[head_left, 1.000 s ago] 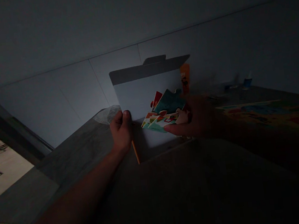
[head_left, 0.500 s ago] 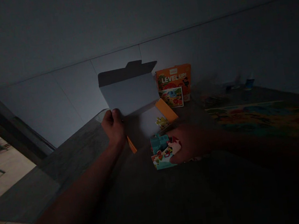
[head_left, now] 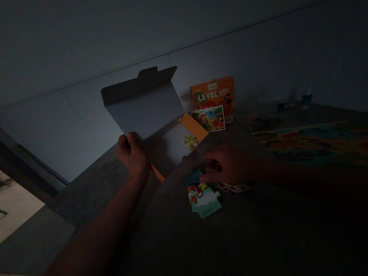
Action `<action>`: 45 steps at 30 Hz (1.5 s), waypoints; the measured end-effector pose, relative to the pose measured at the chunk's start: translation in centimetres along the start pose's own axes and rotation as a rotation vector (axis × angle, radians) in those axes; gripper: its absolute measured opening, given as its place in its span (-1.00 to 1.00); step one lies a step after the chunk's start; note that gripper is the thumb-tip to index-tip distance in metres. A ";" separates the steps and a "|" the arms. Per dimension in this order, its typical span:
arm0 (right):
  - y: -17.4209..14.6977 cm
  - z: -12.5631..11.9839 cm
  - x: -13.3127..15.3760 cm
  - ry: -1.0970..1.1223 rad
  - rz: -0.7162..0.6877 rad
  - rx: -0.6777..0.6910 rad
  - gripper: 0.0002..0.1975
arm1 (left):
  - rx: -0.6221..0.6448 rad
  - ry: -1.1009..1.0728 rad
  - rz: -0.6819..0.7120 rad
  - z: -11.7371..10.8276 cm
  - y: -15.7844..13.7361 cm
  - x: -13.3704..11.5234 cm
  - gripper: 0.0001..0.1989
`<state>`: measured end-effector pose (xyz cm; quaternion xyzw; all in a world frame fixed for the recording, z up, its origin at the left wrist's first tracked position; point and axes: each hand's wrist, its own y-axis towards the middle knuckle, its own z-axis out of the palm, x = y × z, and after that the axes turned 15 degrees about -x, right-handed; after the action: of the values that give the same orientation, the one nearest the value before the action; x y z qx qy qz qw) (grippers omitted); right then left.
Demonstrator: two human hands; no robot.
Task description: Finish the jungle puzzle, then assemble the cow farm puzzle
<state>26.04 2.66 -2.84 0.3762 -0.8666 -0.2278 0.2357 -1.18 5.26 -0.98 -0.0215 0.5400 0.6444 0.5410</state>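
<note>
My left hand (head_left: 132, 157) is closed around the left side of a cardboard box (head_left: 167, 140), orange outside and pale inside, with its lid standing up. The box is tilted on the dark table. Inside it, by the right wall, lies a yellow jigsaw piece (head_left: 189, 142). My right hand (head_left: 225, 164) hovers low in front of the box, somewhat blurred, with thumb and fingers apart and nothing visible between them. Beneath it are colourful jigsaw pieces (head_left: 207, 203), the nearest pale green and white. More pieces (head_left: 233, 188) lie partly hidden under the hand.
An orange box marked LEVEL UP! (head_left: 213, 92) stands against the wall, a small picture card (head_left: 213, 119) leaning on it. A large colourful puzzle (head_left: 319, 144) lies at the right, partly behind my right forearm. A small blue-and-white object (head_left: 306, 99) stands farther back.
My left hand has shifted the box left and slightly up. My right hand has lifted off the jigsaw pieces, leaving a pale green one uncovered in front.
</note>
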 end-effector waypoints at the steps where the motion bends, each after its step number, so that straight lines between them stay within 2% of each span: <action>1: 0.0 0.0 -0.2 -0.018 -0.027 -0.072 -0.59 | -0.009 -0.009 -0.003 0.0 0.1 -0.1 -0.63; 4: 0.3 -0.4 -0.5 -0.071 -0.177 -0.305 -0.75 | -0.012 -0.055 -0.060 0.2 0.0 -0.6 -0.63; 6: 0.5 -1.1 -0.5 -0.144 -0.297 -0.405 -0.77 | 0.004 -0.092 -0.115 0.2 -0.2 -0.9 -0.62; 10: 0.9 -2.4 -0.3 -0.343 -0.408 -0.468 -0.53 | 0.055 -0.162 -0.227 0.1 -0.5 -1.7 -0.55; 13: 1.1 -3.1 -0.2 -0.433 -0.422 -0.422 -0.45 | 0.107 -0.157 -0.202 -0.2 -0.6 -2.4 -0.50; 20: 0.9 -3.4 0.1 -0.596 -0.360 -0.189 -0.53 | 0.160 -0.123 -0.141 -0.6 -0.9 -3.4 -0.49; 27: 1.0 -3.6 0.5 -0.639 -0.315 -0.157 -0.41 | 0.185 -0.071 -0.082 -0.8 -0.8 -3.5 -0.51; 30: 1.1 -3.7 0.5 -0.650 -0.285 -0.134 -0.40 | 0.198 -0.093 -0.102 -0.8 -0.9 -3.3 -0.52; 34: 1.0 -3.6 0.0 -0.609 -0.270 -0.084 -0.54 | 0.209 -0.090 -0.122 -0.8 -1.2 -3.2 -0.52; 40: 1.2 -4.1 -0.1 -0.503 -0.243 -0.032 -0.85 | 0.135 -0.079 -0.093 -0.7 -1.0 -3.1 -0.53; 45: 1.8 -5.2 0.8 -0.478 -0.190 0.039 -0.90 | 0.132 -0.092 -0.066 -0.7 -0.7 -3.1 -0.58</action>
<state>27.63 2.02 2.45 0.3961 -0.8627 -0.3145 -0.0057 0.22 2.56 0.12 0.0261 0.5548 0.5894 0.5866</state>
